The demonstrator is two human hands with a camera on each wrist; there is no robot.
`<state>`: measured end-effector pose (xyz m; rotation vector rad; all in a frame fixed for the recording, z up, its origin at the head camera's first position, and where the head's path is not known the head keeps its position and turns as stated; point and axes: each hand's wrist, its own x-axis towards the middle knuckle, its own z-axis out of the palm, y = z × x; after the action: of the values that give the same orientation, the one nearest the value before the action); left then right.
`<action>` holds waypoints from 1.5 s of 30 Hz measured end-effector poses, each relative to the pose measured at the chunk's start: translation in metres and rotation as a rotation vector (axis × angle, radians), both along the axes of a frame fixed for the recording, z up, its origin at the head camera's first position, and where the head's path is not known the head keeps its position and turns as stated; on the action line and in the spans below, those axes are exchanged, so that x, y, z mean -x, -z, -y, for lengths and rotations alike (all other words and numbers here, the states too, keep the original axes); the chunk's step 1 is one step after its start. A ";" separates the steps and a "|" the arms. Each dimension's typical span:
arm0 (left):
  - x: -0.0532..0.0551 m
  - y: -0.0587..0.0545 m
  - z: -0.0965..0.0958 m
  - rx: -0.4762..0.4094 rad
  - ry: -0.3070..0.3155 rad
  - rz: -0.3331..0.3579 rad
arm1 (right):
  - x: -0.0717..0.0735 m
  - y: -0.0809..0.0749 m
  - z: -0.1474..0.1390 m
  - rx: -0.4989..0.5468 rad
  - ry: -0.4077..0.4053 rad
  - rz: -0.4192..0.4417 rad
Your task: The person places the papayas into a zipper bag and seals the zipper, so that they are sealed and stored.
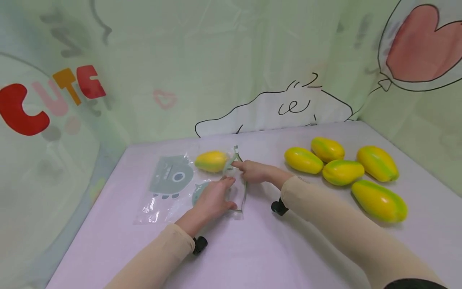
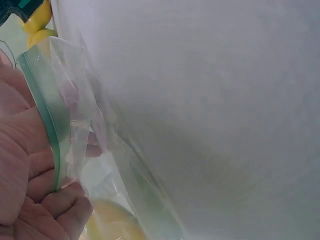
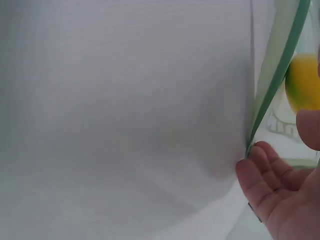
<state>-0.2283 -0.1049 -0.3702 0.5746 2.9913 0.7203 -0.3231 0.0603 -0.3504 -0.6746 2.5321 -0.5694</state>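
A clear zip bag [image 1: 164, 206] with grey-green cartoon prints lies flat on the table, its green-edged mouth facing right. One yellow-green papaya [image 1: 211, 161] lies inside it near the far side. My left hand [image 1: 214, 198] is at the mouth's near part, thumb and fingers spread. In the left wrist view, the green strip [image 2: 46, 112] passes over its fingers, some showing through the plastic. At the far part of the mouth my right hand [image 1: 254, 171] holds the bag's edge with its fingertips. In the right wrist view its fingers [image 3: 260, 175] meet the strip's end.
Several papayas, such as one papaya [image 1: 379, 200], lie together on the right of the table [image 1: 260, 249]. Printed curtains [image 1: 223, 72] stand along the back and sides. A black wrist camera [image 1: 200, 245] is on each wrist.
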 end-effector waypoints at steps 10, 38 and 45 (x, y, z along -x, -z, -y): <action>0.004 0.004 -0.007 0.009 -0.006 -0.044 | 0.006 0.003 0.003 -0.066 -0.030 -0.124; 0.003 0.002 -0.002 -0.005 -0.047 0.028 | -0.036 -0.077 -0.258 0.139 0.427 -0.292; 0.000 0.004 0.007 -0.019 -0.058 0.018 | -0.026 -0.068 -0.307 0.016 0.463 -0.287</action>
<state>-0.2280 -0.1120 -0.3745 0.4809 2.9993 0.7538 -0.2972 0.3669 -0.2827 -0.1740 2.9791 -0.6850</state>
